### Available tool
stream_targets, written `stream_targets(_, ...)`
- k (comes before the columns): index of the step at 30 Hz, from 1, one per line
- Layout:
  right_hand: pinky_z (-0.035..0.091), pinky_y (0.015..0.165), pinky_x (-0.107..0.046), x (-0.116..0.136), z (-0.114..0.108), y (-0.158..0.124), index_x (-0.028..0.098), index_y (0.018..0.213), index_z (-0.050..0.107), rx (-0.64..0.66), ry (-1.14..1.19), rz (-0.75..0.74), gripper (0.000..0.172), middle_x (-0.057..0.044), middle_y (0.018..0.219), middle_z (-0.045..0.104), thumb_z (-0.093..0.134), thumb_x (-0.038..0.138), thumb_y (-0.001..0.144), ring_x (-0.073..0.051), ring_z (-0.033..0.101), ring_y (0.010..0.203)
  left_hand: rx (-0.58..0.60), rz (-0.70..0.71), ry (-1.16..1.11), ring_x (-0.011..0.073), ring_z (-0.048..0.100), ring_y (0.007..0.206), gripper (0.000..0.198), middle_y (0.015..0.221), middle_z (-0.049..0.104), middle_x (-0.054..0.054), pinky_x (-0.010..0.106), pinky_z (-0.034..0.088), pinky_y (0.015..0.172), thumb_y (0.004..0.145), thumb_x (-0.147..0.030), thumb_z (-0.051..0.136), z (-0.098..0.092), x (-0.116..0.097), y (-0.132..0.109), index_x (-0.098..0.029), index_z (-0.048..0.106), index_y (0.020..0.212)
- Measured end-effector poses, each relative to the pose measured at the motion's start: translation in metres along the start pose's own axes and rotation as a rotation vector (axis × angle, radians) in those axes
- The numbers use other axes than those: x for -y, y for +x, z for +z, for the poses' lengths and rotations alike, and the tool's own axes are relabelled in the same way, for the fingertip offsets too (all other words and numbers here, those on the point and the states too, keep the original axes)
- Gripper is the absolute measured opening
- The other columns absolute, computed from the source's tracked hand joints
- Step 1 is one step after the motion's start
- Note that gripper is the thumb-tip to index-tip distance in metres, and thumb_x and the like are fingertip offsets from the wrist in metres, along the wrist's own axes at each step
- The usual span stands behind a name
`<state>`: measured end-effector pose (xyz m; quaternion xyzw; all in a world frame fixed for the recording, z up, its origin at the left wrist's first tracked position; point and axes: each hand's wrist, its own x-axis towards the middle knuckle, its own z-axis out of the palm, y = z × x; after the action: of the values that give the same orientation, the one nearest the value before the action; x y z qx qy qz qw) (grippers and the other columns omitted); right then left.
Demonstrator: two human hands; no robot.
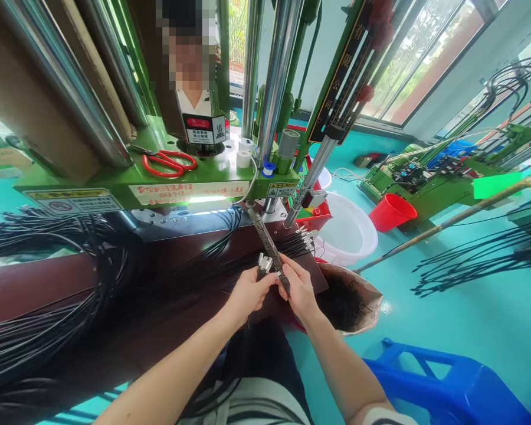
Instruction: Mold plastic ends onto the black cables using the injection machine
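Note:
My left hand is closed around a bunch of black cables whose silvery connector ends stick up above the fingers. Its thumb and fingertips meet the lower end of a long, narrow metal mold bar with a row of slots. Around that same lower end, my right hand is closed, with its thumb along the bar. The bar slants up and away toward the green press. Just behind my hands, more black cables with pale connector ends lie on the dark red table.
Red-handled scissors rest on the green press, which bears a hot-surface label. Thick bundles of black cable cover the table's left. To the right stand a lined bin of black scraps, a white tub, a red bucket and a blue stool.

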<state>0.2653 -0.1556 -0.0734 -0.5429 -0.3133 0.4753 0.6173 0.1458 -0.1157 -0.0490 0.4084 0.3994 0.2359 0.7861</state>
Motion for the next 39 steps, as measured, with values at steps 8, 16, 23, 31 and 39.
stream_targets(8, 0.03, 0.038, -0.019, -0.005, 0.001, -0.008, 0.015, 0.12, 0.055, -0.018, -0.191, -0.156, 0.043, 0.008, 0.042, 0.043, 0.054, 0.032, 0.081, -0.005, 0.036, 0.036, -0.063, 0.064, 0.138, 0.0021, 0.019, 0.029, 0.028, 0.036, 0.027, -0.012, 0.016, 0.012, 0.03, 0.066, -0.039, 0.064, -0.001, 0.006, 0.003, -0.019, 0.043, 0.066)
stream_targets(16, 0.023, 0.033, -0.017, -0.006, -0.002, -0.005, 0.021, 0.117, 0.058, -0.05, 0.019, -0.034, 0.041, 0.002, 0.059, 0.056, 0.057, 0.037, 0.079, -0.003, 0.037, 0.034, -0.121, 0.144, 0.063, 0.0034, 0.021, 0.031, 0.028, 0.043, 0.032, -0.012, 0.015, 0.017, 0.03, 0.075, -0.047, 0.052, -0.003, -0.007, 0.0, -0.022, 0.04, 0.079)
stream_targets(23, 0.024, 0.033, -0.017, -0.006, -0.003, -0.004, 0.019, 0.116, 0.059, -0.043, 0.024, -0.03, 0.042, 0.002, 0.058, 0.056, 0.059, 0.038, 0.078, -0.003, 0.038, 0.034, -0.095, 0.121, 0.211, 0.0023, 0.022, 0.029, 0.029, 0.038, 0.03, -0.012, 0.016, 0.015, 0.031, 0.066, -0.039, 0.062, -0.01, -0.01, 0.008, -0.019, 0.041, 0.066)
stream_targets(31, 0.025, 0.033, -0.018, -0.004, -0.003, -0.005, 0.019, 0.117, 0.058, -0.028, -0.058, -0.061, 0.042, 0.002, 0.06, 0.056, 0.057, 0.036, 0.079, -0.003, 0.039, 0.035, -0.111, 0.195, 0.302, 0.0039, 0.025, 0.031, 0.024, 0.037, 0.034, -0.011, 0.019, 0.021, 0.034, 0.068, -0.037, 0.058, -0.012, -0.006, 0.013, -0.018, 0.044, 0.062)
stream_targets(39, 0.028, 0.035, -0.019, -0.008, 0.0, -0.006, 0.019, 0.117, 0.058, -0.015, -0.152, -0.141, 0.04, 0.003, 0.057, 0.055, 0.057, 0.033, 0.08, -0.003, 0.038, 0.036, -0.137, 0.272, 0.335, 0.0055, 0.03, 0.036, 0.026, 0.044, 0.037, -0.009, 0.019, 0.025, 0.038, 0.076, -0.042, 0.049, -0.017, -0.008, 0.008, -0.018, 0.044, 0.066)
